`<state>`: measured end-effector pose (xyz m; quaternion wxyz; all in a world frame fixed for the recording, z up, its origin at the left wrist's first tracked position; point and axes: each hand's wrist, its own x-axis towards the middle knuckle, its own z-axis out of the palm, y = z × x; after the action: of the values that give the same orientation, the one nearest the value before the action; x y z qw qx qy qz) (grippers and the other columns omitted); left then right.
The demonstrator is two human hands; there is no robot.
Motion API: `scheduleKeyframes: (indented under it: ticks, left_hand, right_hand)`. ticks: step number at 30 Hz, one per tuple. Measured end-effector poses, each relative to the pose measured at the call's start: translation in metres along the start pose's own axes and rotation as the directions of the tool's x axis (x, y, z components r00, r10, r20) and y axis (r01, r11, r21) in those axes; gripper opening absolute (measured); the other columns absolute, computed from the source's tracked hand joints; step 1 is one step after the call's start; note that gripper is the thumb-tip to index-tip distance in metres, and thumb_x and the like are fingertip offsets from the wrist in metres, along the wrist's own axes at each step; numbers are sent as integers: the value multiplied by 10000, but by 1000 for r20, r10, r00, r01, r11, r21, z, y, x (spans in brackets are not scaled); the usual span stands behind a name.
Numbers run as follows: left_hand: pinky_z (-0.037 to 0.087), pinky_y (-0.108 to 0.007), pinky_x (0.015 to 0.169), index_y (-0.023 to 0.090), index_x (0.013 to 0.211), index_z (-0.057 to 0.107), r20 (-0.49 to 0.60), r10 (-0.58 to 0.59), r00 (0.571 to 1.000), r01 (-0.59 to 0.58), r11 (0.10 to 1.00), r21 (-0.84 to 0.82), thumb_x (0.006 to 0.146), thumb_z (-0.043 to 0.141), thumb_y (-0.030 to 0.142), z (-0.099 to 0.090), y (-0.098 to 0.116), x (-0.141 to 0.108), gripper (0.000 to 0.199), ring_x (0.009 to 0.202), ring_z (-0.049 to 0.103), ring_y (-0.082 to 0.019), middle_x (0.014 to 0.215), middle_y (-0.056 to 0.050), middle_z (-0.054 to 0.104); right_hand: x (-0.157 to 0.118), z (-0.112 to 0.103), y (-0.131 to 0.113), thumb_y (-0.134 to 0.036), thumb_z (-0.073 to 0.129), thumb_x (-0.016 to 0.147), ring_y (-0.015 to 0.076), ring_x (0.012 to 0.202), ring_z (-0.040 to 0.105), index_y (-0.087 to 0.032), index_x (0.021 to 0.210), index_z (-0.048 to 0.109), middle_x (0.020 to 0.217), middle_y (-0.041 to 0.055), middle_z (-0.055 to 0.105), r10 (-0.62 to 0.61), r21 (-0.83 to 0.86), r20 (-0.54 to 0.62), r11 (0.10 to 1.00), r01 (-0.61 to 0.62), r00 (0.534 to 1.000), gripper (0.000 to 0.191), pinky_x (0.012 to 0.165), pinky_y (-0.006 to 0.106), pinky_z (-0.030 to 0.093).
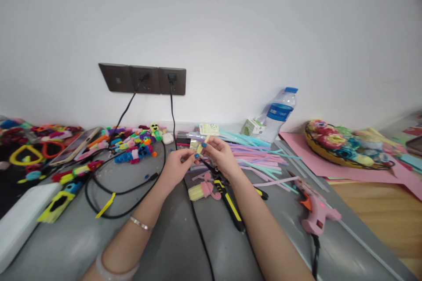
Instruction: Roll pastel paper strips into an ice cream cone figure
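My left hand (180,164) and my right hand (220,154) meet near the middle of the view, both with fingers pinched on a small pale yellow piece (201,146). Its exact shape is hard to make out. Just below the hands lies a pink and pale yellow fuzzy figure (202,189) on the grey table (158,246). Black and yellow pliers (230,206) rest beside it, partly hidden under my right hand and forearm. Behind my right hand spread pink, purple and turquoise fuzzy stems (260,158).
A pink glue gun (318,215) lies at the right, near a basket of colourful flowers (343,145). A water bottle (280,112) leans at the wall. Black cables (127,192), a white box (26,221) and many fuzzy pieces (132,153) are on the left.
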<state>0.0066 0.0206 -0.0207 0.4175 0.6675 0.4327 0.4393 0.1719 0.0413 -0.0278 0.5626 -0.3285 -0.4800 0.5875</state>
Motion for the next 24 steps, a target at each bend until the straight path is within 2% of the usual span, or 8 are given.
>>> scheduleKeyframes:
  ticks: [5, 8, 14, 24]
  left_hand:
    - [466, -255, 647, 159, 686, 669, 95, 5, 996, -7, 1000, 24, 833, 557, 325, -3, 4, -1, 248, 658, 617, -170, 654, -23, 704]
    - [458, -260, 648, 161, 692, 658, 127, -31, 991, 33, 999, -13, 818, 575, 337, -4, 7, -1, 232, 619, 581, -158, 627, -11, 678]
    - [436, -242, 588, 173, 700, 646, 120, -55, 991, 73, 985, -155, 746, 656, 364, -3, 14, -2, 197, 589, 534, -140, 622, 9, 622]
    - [388, -222, 535, 167, 729, 654, 80, -122, 989, 138, 963, -231, 757, 679, 440, -5, 9, 0, 275, 546, 496, -115, 608, 8, 602]
  right_hand:
    - [-1, 0, -1, -422, 815, 695, 132, 667, 609, -202, 785, 623, 739, 2, 687, -1, 16, 16, 1000, 0, 1000, 306, 623, 245, 445]
    - [-1, -2, -1, -423, 827, 676, 133, 646, 599, -204, 777, 625, 711, -2, 680, -5, -7, 21, 1000, 5, 1000, 315, 605, 245, 436]
    - [-1, -3, -3, -413, 846, 649, 124, 622, 582, -205, 768, 638, 709, -6, 663, 20, 3, 36, 1000, -20, 999, 317, 591, 242, 439]
    - [-1, 0, -9, -367, 880, 607, 101, 587, 573, -195, 684, 610, 632, -35, 618, 45, 97, 11, 994, -46, 999, 330, 554, 214, 427]
